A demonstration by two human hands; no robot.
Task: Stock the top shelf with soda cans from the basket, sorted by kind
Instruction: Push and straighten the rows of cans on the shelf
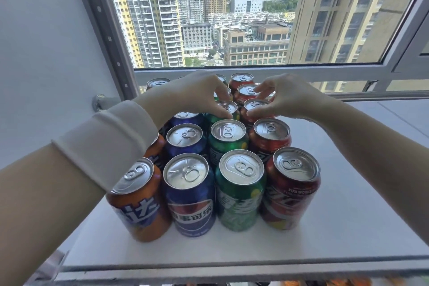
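Soda cans stand upright on the white top shelf (336, 227) in four rows running back toward the window: orange cans (139, 202) at the left, then blue cans (189, 195), green cans (240, 190) and red cans (293, 189) at the right. My left hand (204, 93) reaches over the rows, its fingers curled round the top of a green can (226, 107) in the third rank. My right hand (282, 97) pinches the rim of the red can (256, 105) beside it. The basket is out of view.
A window frame (255, 72) runs right behind the back cans. A white wall with a perforated metal upright (109, 37) stands at the left. The shelf's right half is bare white surface, and its front edge (232, 267) lies close to me.
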